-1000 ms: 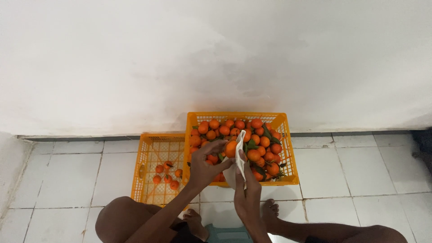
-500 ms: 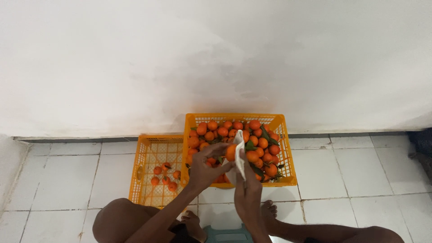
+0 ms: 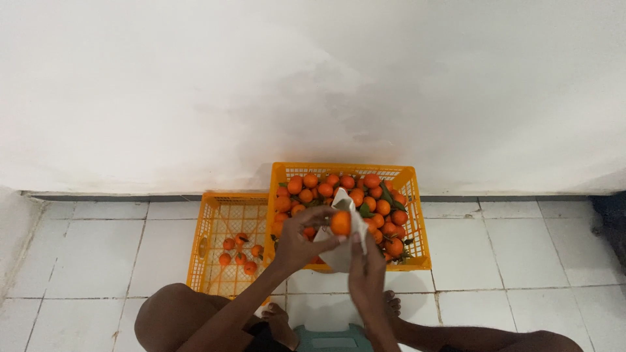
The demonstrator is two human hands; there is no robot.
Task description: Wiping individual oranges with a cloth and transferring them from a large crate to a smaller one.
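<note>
White floor tiles meet a pale wall. Above the full crate, the left hand grips a round orange fruit while the right hand holds a white cloth against it. Beside that crate, the sparse crate holds a few oranges.

Soft, even, fairly bright light; faint shadows, mild softness.

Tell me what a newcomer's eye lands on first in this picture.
The full orange crate against the white wall, heaped with small oranges, draws the eye first. Just in front of it, the left hand holds up one orange against a white cloth gripped by the right hand. Beside it on the left sits a second crate with only a few oranges on its bottom.
</note>
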